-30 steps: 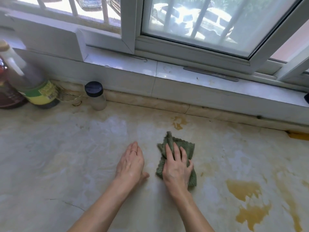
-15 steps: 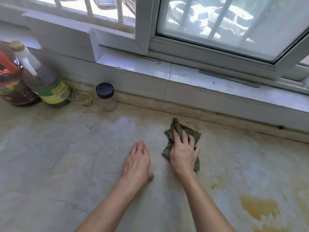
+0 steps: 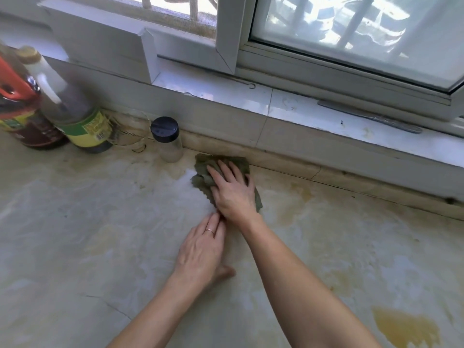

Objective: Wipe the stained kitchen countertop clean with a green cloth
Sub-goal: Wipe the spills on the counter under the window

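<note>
A crumpled green cloth (image 3: 204,169) lies on the pale marbled countertop (image 3: 75,222), close to the back ledge. My right hand (image 3: 232,192) presses flat on top of the cloth, fingers spread and pointing up-left. My left hand (image 3: 202,249) rests palm-down on the bare counter just below it, a ring on one finger, holding nothing. A yellow-brown stain (image 3: 406,327) sits at the lower right, and fainter smears (image 3: 301,197) spread to the right of the cloth.
A small jar with a black lid (image 3: 167,139) stands just left of the cloth. Two large sauce bottles (image 3: 75,114) stand at the far left against the wall. The tiled window ledge (image 3: 276,106) and window frame run along the back.
My right hand has pushed the cloth farther away and to the left, up to the back ledge near the jar. My left hand has stayed flat on the counter.
</note>
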### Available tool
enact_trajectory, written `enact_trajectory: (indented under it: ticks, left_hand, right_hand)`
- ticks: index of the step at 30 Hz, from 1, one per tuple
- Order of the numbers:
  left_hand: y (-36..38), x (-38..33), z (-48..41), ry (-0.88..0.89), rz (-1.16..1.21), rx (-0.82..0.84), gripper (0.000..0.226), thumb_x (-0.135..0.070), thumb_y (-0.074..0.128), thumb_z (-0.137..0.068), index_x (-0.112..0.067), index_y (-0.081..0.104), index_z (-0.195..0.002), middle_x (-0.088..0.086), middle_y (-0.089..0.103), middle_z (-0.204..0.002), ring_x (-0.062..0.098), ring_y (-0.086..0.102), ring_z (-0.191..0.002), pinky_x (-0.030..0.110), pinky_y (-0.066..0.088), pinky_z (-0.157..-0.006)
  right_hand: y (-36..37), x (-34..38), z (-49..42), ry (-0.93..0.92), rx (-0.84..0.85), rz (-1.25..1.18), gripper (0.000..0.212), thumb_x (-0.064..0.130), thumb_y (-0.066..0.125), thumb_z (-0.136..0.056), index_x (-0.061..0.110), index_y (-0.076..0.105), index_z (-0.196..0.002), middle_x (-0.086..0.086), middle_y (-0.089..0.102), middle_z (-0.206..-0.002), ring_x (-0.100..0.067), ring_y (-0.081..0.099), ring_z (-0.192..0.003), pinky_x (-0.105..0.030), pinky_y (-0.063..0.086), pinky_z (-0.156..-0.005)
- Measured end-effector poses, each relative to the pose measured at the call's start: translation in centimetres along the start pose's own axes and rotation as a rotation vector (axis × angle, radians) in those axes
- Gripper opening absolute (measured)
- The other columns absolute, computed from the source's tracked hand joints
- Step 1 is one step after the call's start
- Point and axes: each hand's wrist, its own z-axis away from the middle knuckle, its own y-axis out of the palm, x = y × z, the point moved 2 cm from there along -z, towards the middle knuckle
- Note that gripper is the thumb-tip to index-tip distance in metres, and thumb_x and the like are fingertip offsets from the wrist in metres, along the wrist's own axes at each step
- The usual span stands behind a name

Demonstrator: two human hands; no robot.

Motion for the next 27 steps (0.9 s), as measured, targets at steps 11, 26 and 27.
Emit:
enact_trajectory:
  ticks: [11,26,27]
  left_hand:
    - [-2.4,-1.9,-3.6,0.083,-0.092,-0.014,0.104,-0.060,0.073,-0.063,-0.015,0.025,-0.142,0.008,0.020,-0.149,0.026,0.022,-0.137,0.035,0.029,-0.108]
    - [-0.6,-3.1,-4.1,-0.017,-0.146,0.101,0.123,-0.067,0.064,-0.070,-0.015,-0.013,-0.151,0.007,-0.017,-0.158,0.024,-0.015,-0.146,0.041,0.003,-0.119]
    - [-0.5,-3.1,-4.1,-0.016,-0.151,0.111,0.123,-0.067,0.063,-0.072,-0.015,-0.015,-0.151,0.007,-0.019,-0.158,0.025,-0.017,-0.146,0.042,0.002,-0.119]
  right_hand:
    - [-2.2,-15.9,11.6,0.557,-0.221,0.038,0.049,0.033,0.041,-0.093,0.029,0.041,-0.142,-0.001,0.037,-0.150,-0.021,0.028,-0.139,-0.046,0.024,-0.105]
    - [-2.3,-18.3,11.0,0.545,-0.123,-0.001,0.054,0.047,0.032,-0.098,0.038,0.017,-0.150,0.008,0.013,-0.160,-0.016,0.005,-0.146,-0.052,0.003,-0.115]
    - [-2.5,-19.6,12.3,0.607,-0.144,-0.020,0.054,0.045,0.034,-0.099,0.036,0.019,-0.150,0.006,0.015,-0.159,-0.017,0.007,-0.146,-0.052,0.004,-0.116]
